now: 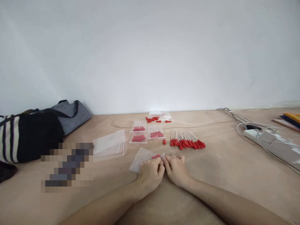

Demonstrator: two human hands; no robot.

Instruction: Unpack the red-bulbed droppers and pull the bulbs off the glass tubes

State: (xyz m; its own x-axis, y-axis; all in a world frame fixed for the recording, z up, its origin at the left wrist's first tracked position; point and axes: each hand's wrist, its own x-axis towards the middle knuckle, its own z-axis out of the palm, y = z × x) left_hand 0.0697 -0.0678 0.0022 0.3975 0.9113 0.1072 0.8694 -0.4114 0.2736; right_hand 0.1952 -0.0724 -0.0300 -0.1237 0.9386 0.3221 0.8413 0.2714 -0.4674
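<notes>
A clear zip bag (140,155) lies tilted near the table's front, with thin pale droppers inside it. One red dropper bulb (156,156) shows through the plastic; the others are covered by my fingers. My left hand (151,170) is closed on the bag's right end. Close beside it, my right hand (175,168) pinches the same end, knuckles up. Just beyond my right hand, several loose droppers (187,142) with red bulbs are fanned out, and a single dropper (164,142) sits to their left. Filled bags (138,137) of droppers lie farther off.
Flat zip bags (110,143) are piled at left, near a blurred-out dark object (69,165). Loose red bulbs (152,119) and another bag (159,114) lie by the wall. A striped bag (72,114) stands far left; a power strip (274,142) with cables is at right.
</notes>
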